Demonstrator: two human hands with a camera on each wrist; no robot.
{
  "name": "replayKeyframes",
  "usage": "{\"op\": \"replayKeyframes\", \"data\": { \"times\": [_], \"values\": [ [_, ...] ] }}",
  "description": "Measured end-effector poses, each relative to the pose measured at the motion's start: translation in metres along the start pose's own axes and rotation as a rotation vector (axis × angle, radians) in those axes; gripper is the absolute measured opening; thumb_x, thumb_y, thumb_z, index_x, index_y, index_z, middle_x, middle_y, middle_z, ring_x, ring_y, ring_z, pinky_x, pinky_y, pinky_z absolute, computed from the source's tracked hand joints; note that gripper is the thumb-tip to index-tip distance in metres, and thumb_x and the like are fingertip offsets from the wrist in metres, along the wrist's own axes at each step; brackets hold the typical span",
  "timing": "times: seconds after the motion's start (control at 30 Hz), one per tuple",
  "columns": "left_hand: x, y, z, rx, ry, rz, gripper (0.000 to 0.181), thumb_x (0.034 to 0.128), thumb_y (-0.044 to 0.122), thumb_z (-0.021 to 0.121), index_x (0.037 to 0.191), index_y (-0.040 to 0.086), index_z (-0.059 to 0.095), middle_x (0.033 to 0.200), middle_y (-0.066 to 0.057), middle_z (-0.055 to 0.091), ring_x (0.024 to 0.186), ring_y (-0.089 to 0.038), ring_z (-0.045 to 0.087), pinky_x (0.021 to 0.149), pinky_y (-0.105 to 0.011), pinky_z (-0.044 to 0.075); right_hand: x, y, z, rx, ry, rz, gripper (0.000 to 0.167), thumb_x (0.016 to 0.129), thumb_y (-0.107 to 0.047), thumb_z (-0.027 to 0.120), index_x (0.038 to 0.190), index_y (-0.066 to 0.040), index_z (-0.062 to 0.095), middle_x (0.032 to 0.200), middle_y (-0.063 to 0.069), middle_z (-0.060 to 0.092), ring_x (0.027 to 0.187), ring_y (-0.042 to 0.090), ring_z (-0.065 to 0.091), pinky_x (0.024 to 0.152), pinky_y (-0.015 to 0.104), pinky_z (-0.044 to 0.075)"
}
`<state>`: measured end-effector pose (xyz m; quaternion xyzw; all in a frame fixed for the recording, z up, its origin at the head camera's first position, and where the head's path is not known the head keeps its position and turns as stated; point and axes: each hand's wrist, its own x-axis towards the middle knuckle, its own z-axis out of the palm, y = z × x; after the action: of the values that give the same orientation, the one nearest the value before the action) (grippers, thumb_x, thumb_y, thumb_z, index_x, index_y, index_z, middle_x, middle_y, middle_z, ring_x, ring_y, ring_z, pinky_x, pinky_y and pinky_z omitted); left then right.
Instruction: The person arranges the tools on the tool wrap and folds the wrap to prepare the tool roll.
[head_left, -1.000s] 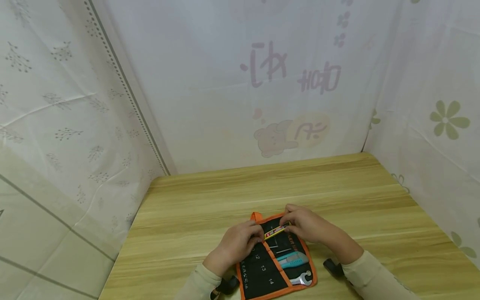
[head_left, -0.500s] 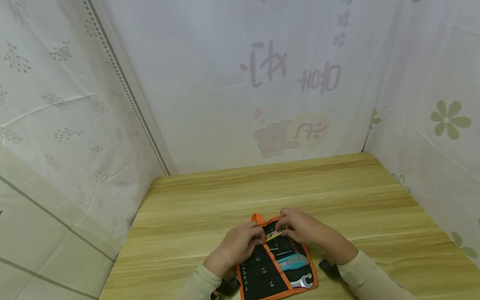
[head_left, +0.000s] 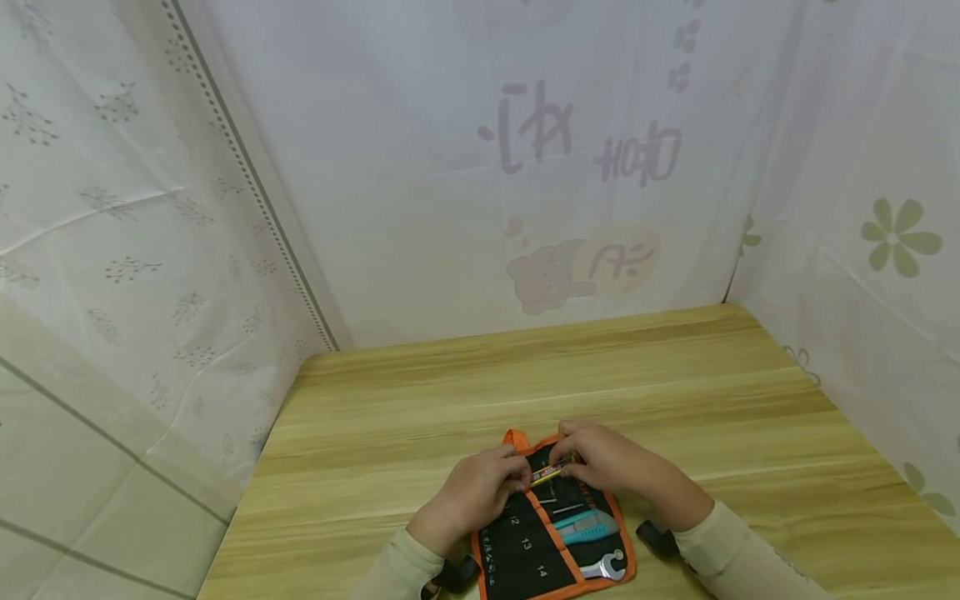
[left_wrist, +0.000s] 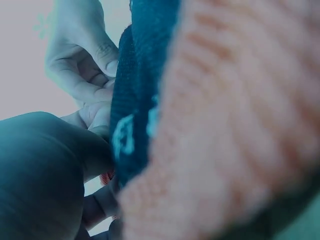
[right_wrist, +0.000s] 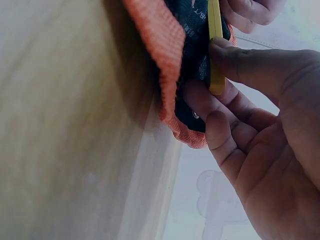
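A black tool pouch (head_left: 510, 560) with orange trim lies on the table, its pockets numbered. My left hand (head_left: 478, 493) grips the pouch near the upper end of the orange pocket edge; the left wrist view shows its thumb (left_wrist: 45, 170) against the dark cloth. Between thumb and fingers, my right hand (head_left: 609, 458) pinches a slim yellow bar (right_wrist: 216, 55) with a printed label. The bar's lower left end is at the pocket edge by my left fingers, which hide that end. A turquoise utility knife (head_left: 587, 527) and a wrench (head_left: 606, 567) sit in pockets nearby.
Thin metal rods (head_left: 567, 507) stick out of the pouch above the knife. An orange loop (head_left: 516, 438) stands at its top. Black wrist devices (head_left: 656, 539) flank the pouch. Patterned curtains (head_left: 450, 208) border the wooden table (head_left: 390, 417).
My right hand has moved slightly down and left with the yellow bar, nearer the left hand. Less of the bar shows between the hands. The left hand has barely moved.
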<state>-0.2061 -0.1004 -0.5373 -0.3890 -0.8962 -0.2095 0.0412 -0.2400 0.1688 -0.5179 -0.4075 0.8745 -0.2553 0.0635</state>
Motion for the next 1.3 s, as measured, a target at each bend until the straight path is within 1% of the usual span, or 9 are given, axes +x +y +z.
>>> {"op": "replayKeyframes", "data": {
  "times": [0.13,0.23,0.33,0.5,0.63,0.77,1.0,1.13,1.3],
  "values": [
    [0.001,0.002,0.000,-0.006,0.012,0.021,0.016,0.1011,0.017,0.071,0.093,0.029,0.065,0.089,0.016,0.050,0.070,0.000,0.044,0.063,-0.018,0.041,0.003,-0.001,0.005,0.053,-0.014,-0.041,0.015,0.097,-0.018,0.079,0.108,-0.028,0.080,0.089,-0.013,0.052,0.071,0.003,0.047,0.065,0.022,0.045],
    [0.003,0.003,0.000,-0.018,0.022,0.037,0.016,0.1012,0.016,0.071,0.094,0.028,0.065,0.090,0.015,0.052,0.071,0.000,0.045,0.064,-0.017,0.041,0.006,-0.003,0.008,0.080,-0.035,-0.051,0.015,0.097,-0.019,0.078,0.110,-0.027,0.080,0.090,-0.015,0.053,0.072,0.002,0.049,0.065,0.021,0.048],
    [0.004,0.004,0.000,-0.022,0.021,0.038,0.015,0.1012,0.015,0.071,0.094,0.028,0.065,0.091,0.015,0.053,0.073,0.000,0.045,0.066,-0.017,0.042,0.008,-0.004,0.009,0.072,-0.051,-0.019,0.016,0.097,-0.020,0.078,0.111,-0.028,0.080,0.090,-0.016,0.051,0.072,0.002,0.049,0.066,0.021,0.048],
    [0.004,0.006,-0.001,-0.034,0.007,0.013,0.014,0.1013,0.016,0.071,0.096,0.027,0.065,0.093,0.016,0.054,0.075,0.000,0.048,0.068,-0.018,0.045,0.005,-0.005,0.007,0.063,-0.064,0.035,0.016,0.095,-0.022,0.081,0.110,-0.027,0.079,0.093,-0.017,0.053,0.076,0.000,0.053,0.068,0.023,0.050],
    [0.003,0.007,-0.003,-0.057,0.000,-0.015,0.012,0.1012,0.016,0.072,0.097,0.027,0.068,0.094,0.015,0.055,0.077,0.000,0.051,0.069,-0.019,0.048,0.002,-0.002,0.004,0.040,-0.046,0.069,0.014,0.093,-0.025,0.083,0.106,-0.027,0.077,0.094,-0.017,0.055,0.080,0.001,0.055,0.071,0.024,0.051],
    [0.002,0.007,-0.005,-0.081,-0.002,-0.036,0.008,0.1001,0.019,0.074,0.099,0.027,0.071,0.095,0.014,0.056,0.078,0.002,0.054,0.070,-0.018,0.049,0.000,0.001,0.000,0.037,-0.029,0.088,0.011,0.092,-0.023,0.084,0.099,-0.026,0.076,0.091,-0.016,0.057,0.079,0.001,0.055,0.070,0.025,0.051],
    [0.002,0.005,-0.010,-0.092,0.018,-0.041,0.004,0.0969,0.024,0.078,0.100,0.026,0.076,0.095,0.013,0.061,0.079,0.002,0.057,0.071,-0.017,0.050,-0.001,0.000,-0.005,0.063,-0.031,0.106,0.011,0.091,-0.018,0.085,0.094,-0.023,0.076,0.090,-0.015,0.060,0.077,-0.002,0.057,0.069,0.025,0.053],
    [0.001,0.004,-0.014,-0.094,0.014,-0.086,0.004,0.0956,0.024,0.080,0.097,0.023,0.076,0.095,0.013,0.064,0.077,0.003,0.057,0.069,-0.017,0.050,-0.002,-0.001,-0.006,0.055,-0.032,0.107,0.011,0.090,-0.017,0.085,0.092,-0.023,0.076,0.089,-0.015,0.061,0.077,-0.002,0.057,0.069,0.025,0.053],
    [-0.001,0.003,-0.014,-0.102,-0.017,-0.153,0.007,0.0934,0.027,0.083,0.097,0.023,0.078,0.093,0.012,0.065,0.070,0.004,0.055,0.063,-0.017,0.049,-0.002,0.000,-0.005,0.042,-0.036,0.102,0.010,0.090,-0.014,0.085,0.090,-0.021,0.078,0.086,-0.017,0.061,0.076,-0.002,0.057,0.068,0.025,0.053]
  ]
}}
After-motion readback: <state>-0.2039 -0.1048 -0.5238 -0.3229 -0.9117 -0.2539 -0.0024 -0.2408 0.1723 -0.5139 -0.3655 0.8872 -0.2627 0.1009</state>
